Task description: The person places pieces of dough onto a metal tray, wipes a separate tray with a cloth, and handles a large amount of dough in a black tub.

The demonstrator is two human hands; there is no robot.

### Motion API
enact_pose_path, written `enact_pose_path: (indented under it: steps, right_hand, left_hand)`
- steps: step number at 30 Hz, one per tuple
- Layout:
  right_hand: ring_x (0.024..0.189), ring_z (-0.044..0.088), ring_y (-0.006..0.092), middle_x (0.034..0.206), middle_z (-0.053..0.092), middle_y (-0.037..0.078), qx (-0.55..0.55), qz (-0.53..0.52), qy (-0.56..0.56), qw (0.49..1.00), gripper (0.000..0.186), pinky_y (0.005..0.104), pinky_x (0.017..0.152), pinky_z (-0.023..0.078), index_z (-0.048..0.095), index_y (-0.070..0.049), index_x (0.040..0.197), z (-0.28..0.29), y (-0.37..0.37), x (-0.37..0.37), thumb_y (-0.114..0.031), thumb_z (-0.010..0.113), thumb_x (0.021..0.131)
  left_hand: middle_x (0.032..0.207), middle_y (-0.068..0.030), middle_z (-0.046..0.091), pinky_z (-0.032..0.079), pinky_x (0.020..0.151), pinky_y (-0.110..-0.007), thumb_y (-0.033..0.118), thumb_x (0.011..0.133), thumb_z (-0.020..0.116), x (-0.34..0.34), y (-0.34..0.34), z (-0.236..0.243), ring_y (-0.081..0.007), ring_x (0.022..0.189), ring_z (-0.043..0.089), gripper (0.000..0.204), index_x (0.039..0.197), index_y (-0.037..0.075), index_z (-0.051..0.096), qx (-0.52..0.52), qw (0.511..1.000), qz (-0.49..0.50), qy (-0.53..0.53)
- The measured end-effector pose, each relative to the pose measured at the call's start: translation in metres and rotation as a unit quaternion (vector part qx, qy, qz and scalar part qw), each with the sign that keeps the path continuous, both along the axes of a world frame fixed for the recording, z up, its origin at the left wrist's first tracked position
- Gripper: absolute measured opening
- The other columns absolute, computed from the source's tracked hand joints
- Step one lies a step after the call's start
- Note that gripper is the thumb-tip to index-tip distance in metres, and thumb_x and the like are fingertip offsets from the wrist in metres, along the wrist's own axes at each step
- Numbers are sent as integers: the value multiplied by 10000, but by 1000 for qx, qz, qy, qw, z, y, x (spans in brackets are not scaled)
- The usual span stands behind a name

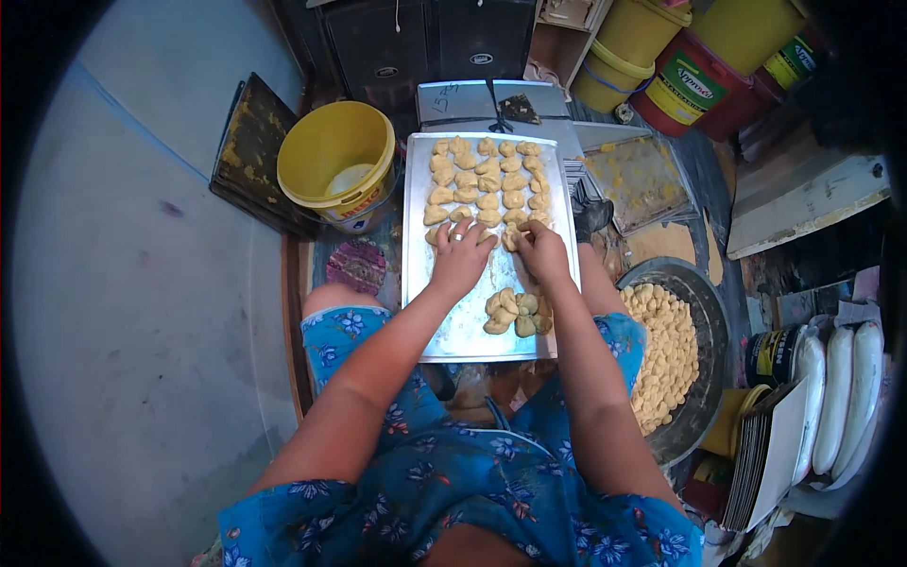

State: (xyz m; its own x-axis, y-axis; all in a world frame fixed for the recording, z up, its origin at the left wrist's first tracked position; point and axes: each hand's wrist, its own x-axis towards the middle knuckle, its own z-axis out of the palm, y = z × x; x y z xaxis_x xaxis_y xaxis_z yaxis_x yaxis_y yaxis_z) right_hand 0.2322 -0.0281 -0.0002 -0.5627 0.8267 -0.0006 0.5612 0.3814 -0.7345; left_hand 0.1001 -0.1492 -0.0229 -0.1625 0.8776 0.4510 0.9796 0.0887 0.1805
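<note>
I have the two hands apart, side by side over the metal tray [453, 326]. The left hand [460, 260], with a ring on one finger, lies palm down with its fingers spread over the nearest row of dough pieces [487, 181]; I cannot tell whether it grips any of them. The right hand [542, 253] has its thumb and fingers pinched around one dough lump [511, 238], just right of the left hand's thumb. Beyond both hands, more pieces stand in rough rows up to the tray's far end. Nearer to me than the hands, below the right one, a loose dough clump [504, 307] sits on the tray, its pieces touching. To the right of the right hand and closer in, I see a dark basin [711, 354] holding a heap of dough balls [663, 345]. Beyond the left hand, to its left, stands a yellow bucket [321, 151].
</note>
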Motion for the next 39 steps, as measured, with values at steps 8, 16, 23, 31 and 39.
enact_pose_path:
  steps: [8, 16, 23, 31, 39]
  right_hand:
    - [671, 604, 255, 759, 649, 99, 144, 143, -139, 969, 236, 348, 649, 487, 688, -73, 886, 33, -6, 83, -210, 733, 698]
    - [713, 624, 141, 794, 653, 99, -99, -66, 225, 967, 148, 284, 678, 501, 659, -9, 875, -28, 23, 42, -69, 699, 746]
    - [857, 618, 314, 969, 584, 164, 110, -66, 101, 987, 307, 371, 752, 494, 630, -25, 1019, -21, 11, 53, -153, 700, 748]
    - [731, 617, 190, 824, 636, 113, -71, 144, -71, 984, 224, 299, 711, 496, 656, -38, 940, 3, -40, 83, -131, 679, 738]
    - [726, 585, 105, 801, 623, 62, -150, 26, 240, 959, 207, 245, 643, 479, 590, 16, 956, 33, -65, -6, -69, 690, 796]
  left_hand:
    - [1156, -44, 565, 247, 995, -516, 184, 803, 588, 14, 14, 11, -229, 1176, 446, 318, 1111, 108, 603, -30, 998, -27, -38]
    - [1038, -43, 606, 263, 976, -490, 74, 781, 514, 14, 34, 22, -215, 1114, 480, 267, 1020, 110, 627, -82, 994, -62, -22]
    - [1061, -98, 579, 340, 931, -434, 117, 803, 575, 41, -21, 52, -280, 1054, 521, 299, 1097, 70, 607, -174, 966, -39, -187]
    - [941, -146, 574, 458, 751, -363, 130, 734, 709, 34, -67, 30, -299, 858, 572, 207, 840, 28, 563, -154, 909, -77, -380]
    - [806, -74, 605, 470, 682, -301, 67, 759, 695, -31, -73, 2, -148, 744, 572, 173, 912, 34, 621, 47, 844, 103, -524]
